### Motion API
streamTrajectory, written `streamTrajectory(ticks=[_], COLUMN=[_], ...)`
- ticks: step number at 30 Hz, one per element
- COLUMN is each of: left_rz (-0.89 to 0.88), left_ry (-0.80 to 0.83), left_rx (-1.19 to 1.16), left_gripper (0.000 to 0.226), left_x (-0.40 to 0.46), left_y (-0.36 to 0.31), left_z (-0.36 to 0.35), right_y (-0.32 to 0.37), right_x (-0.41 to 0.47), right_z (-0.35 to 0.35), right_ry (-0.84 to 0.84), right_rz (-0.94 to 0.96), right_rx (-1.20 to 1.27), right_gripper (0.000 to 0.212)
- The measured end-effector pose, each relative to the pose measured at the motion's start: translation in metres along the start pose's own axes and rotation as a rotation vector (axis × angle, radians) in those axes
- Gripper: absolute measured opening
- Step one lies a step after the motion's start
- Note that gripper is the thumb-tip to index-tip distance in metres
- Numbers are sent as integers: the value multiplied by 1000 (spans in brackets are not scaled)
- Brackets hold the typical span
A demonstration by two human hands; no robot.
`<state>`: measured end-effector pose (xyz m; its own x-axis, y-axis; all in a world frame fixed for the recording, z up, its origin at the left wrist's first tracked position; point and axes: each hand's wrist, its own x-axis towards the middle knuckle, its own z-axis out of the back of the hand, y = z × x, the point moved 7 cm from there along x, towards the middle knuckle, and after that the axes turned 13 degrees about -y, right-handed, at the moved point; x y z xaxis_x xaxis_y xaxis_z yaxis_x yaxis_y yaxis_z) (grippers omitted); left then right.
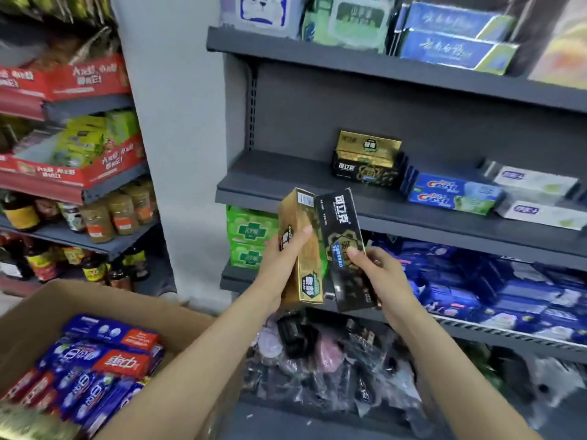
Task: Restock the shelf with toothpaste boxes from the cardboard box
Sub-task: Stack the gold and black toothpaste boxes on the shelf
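Gold and black toothpaste cartons are up in front of the shelf (286,182): the left hand (282,258) grips the gold box (300,249), the right hand (378,271) grips the black box (343,246). Both stand roughly upright, long axes near vertical, tops fanning apart. Placing seems next: they probably need laying flat beside the matching stack (368,160). More stock waits in the cardboard box (41,303), near left.

You are standing in a small shop aisle. Dark grey metal shelving (365,198) in front of you carries rows of boxed toothpaste, such as the blue Crest cartons (451,193), faced outward for sale. To your left, another rack holds red cardboard display trays (79,173) of packets and brown glass sauce bottles (95,268). An open brown cardboard stock box (41,303) sits below.
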<state>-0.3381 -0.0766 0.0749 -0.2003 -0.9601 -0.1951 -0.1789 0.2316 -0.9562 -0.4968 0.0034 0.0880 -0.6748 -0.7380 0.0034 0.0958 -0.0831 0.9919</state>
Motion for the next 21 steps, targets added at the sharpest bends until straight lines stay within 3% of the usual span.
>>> streamTrajectory(ticks=[4, 7, 11, 17, 19, 21], left_rz=[-77, -158, -256, -270, -261, -219], left_ry=[-38, -89, -163, -110, -95, -84], left_rx=[10, -2, 12, 78, 81, 41], left_gripper=[48, 44, 43, 47, 52, 56], left_x=[18, 41, 84, 156, 174, 188], left_y=[-20, -42, -66, -90, -95, -96], left_z=[-34, -53, -76, -110, -117, -124], right_y=[26, 46, 71, 97, 99, 90], right_x=[43, 78, 125, 194, 216, 240], right_z=[44, 59, 59, 37, 31, 31], right_ry=[-191, -290, -347, -347, -313, -265], right_rz=[169, 313, 487, 667, 672, 523], right_rx=[-69, -273, -516, -815, -798, -590], right_gripper=[28, 37, 50, 58, 52, 45])
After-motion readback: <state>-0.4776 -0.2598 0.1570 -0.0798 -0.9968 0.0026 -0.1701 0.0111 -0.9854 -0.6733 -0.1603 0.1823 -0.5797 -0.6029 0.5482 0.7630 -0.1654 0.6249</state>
